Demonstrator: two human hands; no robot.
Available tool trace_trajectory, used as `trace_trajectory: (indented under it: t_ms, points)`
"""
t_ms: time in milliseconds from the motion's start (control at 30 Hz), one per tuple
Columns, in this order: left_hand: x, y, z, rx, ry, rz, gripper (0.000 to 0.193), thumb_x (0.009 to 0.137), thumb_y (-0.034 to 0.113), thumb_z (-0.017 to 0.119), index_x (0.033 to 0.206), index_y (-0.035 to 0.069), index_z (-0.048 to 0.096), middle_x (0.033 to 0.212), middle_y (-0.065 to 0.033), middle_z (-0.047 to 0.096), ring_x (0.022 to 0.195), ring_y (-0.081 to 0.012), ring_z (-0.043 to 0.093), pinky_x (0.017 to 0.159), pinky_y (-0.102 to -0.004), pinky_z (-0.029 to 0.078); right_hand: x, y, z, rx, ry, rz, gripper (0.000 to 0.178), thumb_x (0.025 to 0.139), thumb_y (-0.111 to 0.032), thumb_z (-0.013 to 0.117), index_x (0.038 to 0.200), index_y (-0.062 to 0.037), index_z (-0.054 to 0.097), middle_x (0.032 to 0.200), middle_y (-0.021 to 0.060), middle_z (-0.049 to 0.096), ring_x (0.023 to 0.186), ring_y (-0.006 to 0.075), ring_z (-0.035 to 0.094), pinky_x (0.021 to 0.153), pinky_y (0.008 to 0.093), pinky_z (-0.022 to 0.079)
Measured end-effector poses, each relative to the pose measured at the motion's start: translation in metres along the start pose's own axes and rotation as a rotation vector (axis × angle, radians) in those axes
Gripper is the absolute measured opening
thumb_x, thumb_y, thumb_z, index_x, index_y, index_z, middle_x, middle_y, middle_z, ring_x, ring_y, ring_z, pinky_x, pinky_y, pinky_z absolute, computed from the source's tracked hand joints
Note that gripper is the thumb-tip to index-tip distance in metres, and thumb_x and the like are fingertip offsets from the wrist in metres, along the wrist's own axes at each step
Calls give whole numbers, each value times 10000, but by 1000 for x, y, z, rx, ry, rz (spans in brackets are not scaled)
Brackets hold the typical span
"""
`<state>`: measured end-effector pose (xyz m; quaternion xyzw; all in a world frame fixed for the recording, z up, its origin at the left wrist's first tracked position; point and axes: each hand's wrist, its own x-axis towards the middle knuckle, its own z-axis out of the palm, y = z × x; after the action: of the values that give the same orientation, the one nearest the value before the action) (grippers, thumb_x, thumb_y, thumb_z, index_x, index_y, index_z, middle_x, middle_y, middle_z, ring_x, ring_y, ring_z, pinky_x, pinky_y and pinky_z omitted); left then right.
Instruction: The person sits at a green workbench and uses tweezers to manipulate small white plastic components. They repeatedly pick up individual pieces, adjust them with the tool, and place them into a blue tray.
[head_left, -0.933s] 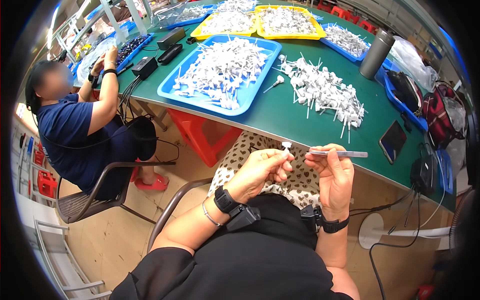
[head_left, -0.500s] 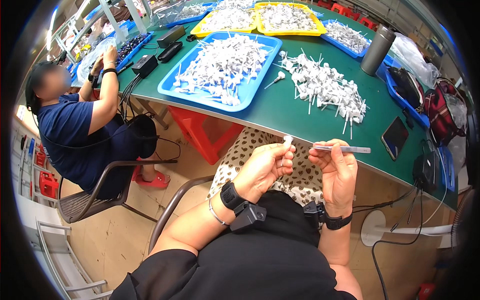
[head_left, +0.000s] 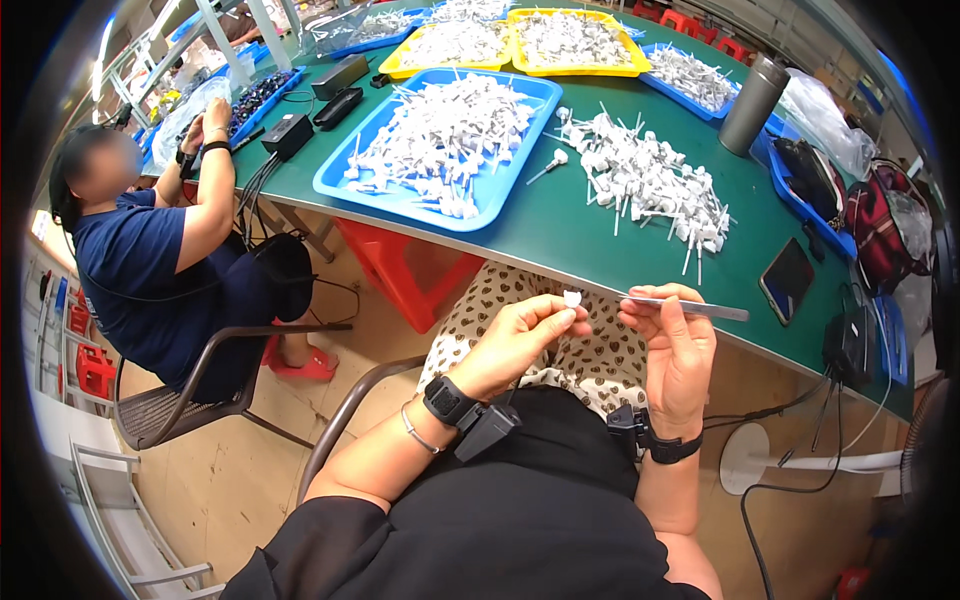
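Note:
My left hand [head_left: 535, 325] pinches a small white plastic part [head_left: 572, 298] between thumb and fingertips; its rounded head sticks up and the rest is hidden by the fingers. A short gap away, my right hand [head_left: 675, 335] grips metal tweezers [head_left: 705, 308], held nearly level with their tips toward the white part but apart from it. Both hands are over my lap at the table's front edge. Beyond them a pile of white parts with thin stems [head_left: 655, 180] lies loose on the table. One single stemmed part [head_left: 549, 164] lies left of that pile.
On the green table [head_left: 560, 235] stand a blue tray [head_left: 335, 185] heaped with white parts and yellow trays [head_left: 578, 70] behind. To the right are a grey flask [head_left: 755, 105], a phone [head_left: 787, 280] and a bag [head_left: 885, 225]. A seated co-worker [head_left: 160, 240] works at the left.
My left hand has turned and lowered slightly, so the white part now shows a different side. The tweezers in my right hand have tilted a little and dropped slightly.

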<state>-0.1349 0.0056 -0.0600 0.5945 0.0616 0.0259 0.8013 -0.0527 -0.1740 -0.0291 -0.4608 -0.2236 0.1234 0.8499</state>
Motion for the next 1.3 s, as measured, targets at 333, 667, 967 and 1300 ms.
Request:
trace_trajectory:
  t_ms: [333, 667, 967, 1300]
  points:
    - [-13, 19, -6, 412, -28, 266, 169, 992, 102, 623, 1129, 20, 678, 986, -8, 653, 784, -62, 567, 678, -235, 490, -14, 2, 19, -250, -91, -60, 182, 1002, -73, 594, 1131, 55, 588, 1073, 138, 685, 978, 193, 685, 909, 324, 568]
    - [-10, 18, -4, 678, 56, 542, 121, 911, 62, 706, 1026, 24, 716, 899, -87, 691, 801, -199, 668, 704, -294, 519, -20, 6, 26, -384, -98, -147, 145, 979, -16, 613, 1102, 60, 628, 1050, 110, 683, 939, 164, 676, 854, 277, 551]
    - [-12, 9, -3, 656, 101, 583, 141, 893, 34, 716, 1034, 26, 718, 900, -90, 690, 801, -202, 675, 700, -304, 531, -21, 10, 27, -498, -104, -195, 117, 966, -3, 628, 1065, 56, 648, 1012, 109, 695, 901, 156, 680, 795, 267, 549]
    - [-14, 5, -3, 672, 111, 591, 141, 886, 36, 723, 1027, 28, 720, 876, -91, 680, 774, -213, 660, 673, -310, 517, -20, 12, 26, -580, -112, -229, 88, 960, 11, 626, 1032, 54, 652, 962, 111, 706, 854, 164, 693, 773, 271, 559]
